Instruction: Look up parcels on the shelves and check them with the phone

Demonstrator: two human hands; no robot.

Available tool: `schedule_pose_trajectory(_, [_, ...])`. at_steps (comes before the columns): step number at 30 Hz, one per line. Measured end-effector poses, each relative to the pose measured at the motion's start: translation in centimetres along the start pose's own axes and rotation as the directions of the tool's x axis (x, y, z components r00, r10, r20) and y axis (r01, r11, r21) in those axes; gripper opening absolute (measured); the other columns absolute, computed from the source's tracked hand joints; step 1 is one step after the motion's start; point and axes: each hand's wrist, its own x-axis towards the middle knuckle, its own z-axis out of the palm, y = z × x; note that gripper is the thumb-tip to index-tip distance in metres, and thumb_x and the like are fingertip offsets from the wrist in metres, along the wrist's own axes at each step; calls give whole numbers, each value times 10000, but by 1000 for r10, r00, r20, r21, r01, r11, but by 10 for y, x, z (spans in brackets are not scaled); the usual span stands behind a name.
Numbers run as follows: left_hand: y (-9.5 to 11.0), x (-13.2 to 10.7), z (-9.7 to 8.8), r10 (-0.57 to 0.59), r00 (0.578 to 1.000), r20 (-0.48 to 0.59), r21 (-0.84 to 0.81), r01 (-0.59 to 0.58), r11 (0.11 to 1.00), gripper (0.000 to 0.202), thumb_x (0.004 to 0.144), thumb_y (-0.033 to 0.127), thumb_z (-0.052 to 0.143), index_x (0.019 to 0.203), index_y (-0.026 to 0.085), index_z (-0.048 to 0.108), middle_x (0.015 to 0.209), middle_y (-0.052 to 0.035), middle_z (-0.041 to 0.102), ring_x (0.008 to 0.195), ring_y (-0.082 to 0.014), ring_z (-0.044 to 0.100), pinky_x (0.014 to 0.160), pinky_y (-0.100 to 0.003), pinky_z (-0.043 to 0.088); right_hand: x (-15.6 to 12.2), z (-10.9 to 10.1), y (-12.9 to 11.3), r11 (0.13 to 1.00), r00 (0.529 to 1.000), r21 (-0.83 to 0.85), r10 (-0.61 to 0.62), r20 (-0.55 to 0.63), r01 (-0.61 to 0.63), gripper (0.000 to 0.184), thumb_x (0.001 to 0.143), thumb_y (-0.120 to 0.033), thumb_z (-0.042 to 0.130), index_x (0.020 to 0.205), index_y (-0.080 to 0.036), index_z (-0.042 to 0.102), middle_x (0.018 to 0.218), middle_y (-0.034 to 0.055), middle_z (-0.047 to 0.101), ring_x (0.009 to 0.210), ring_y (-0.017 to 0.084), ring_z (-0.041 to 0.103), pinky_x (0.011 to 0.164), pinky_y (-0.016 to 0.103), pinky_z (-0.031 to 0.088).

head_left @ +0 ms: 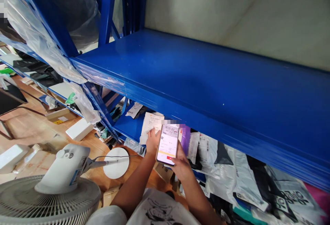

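Note:
My right hand (182, 163) is wrapped round a smartphone (168, 144) with a lit screen, held upright in front of the lower shelf. My left hand (152, 139) rests its fingers on a white parcel with a printed label (151, 122) lying on that lower shelf. A purple packet (186, 136) sits just behind the phone. White and black plastic mail bags (232, 170) are piled along the shelf to the right.
A wide blue metal shelf board (206, 77) juts out above the parcels. A white standing fan (51, 190) with its round base (116, 162) stands on the wooden floor at the left. Cardboard boxes and white packages (78, 128) lie on the floor.

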Motion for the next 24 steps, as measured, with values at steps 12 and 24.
schedule_pose_trajectory(12, [-26, 17, -19, -110, 987, -116, -2, 110, 994, 496, 850, 18, 447, 1294, 193, 581, 1445, -141, 435, 1278, -280, 458, 1036, -394, 444, -12, -43, -2, 999, 994, 11, -31, -103, 32, 779, 586, -266, 730, 1332, -303, 511, 1254, 128, 685, 1108, 443, 638, 915, 635, 472])
schedule_pose_trajectory(24, [-72, 107, -71, -152, 944, -293, 32, 168, 985, 396, 833, 188, 631, 1224, 137, 598, 1362, -193, 509, 1356, -400, 342, 1105, -548, 291, -23, -50, 0, 994, 993, 103, -10, -116, 22, 625, 569, -281, 790, 1173, -350, 646, 1158, 112, 730, 1090, 442, 649, 978, 634, 452])
